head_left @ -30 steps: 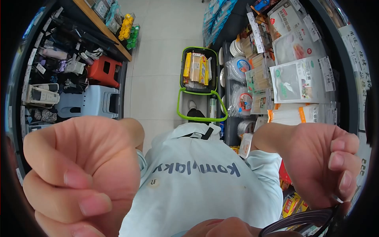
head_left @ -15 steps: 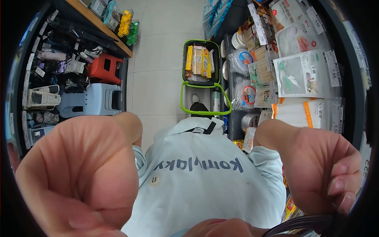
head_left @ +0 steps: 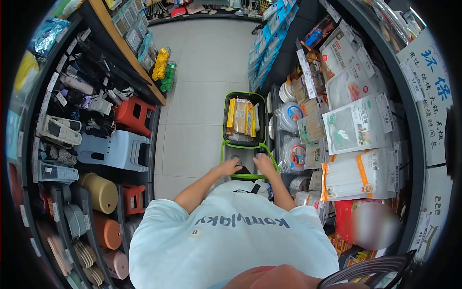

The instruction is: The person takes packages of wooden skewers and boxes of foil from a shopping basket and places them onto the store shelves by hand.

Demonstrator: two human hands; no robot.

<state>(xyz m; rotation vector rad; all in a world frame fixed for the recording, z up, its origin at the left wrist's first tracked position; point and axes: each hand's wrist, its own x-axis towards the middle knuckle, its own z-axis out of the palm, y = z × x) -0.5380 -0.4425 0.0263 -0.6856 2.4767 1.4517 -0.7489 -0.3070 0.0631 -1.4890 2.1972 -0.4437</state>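
A black shopping basket (head_left: 244,141) with a green rim stands in the aisle, holding several yellow-and-clear packets (head_left: 243,118). Its green handle (head_left: 222,155) lies folded down toward my body. My left hand (head_left: 228,167) hovers over the space inside the handle loop, fingers loosely apart and pointing right. Close to the handle's right side is my right hand (head_left: 263,164), its fingers slightly bent and apart. Neither hand visibly holds anything; whether the right one touches the handle I cannot tell.
Packaged disposable gloves (head_left: 356,125) and bags of white straw-like sticks (head_left: 356,176) hang on the right shelf. Along the left stand a blue plastic stool (head_left: 115,149), a red stool (head_left: 133,115) and several bins (head_left: 98,192). Blue packets (head_left: 272,41) hang farther ahead.
Both hands have dropped from close before the camera to low near the basket handle. The view has shifted, so the basket sits lower and more of the shelves shows.
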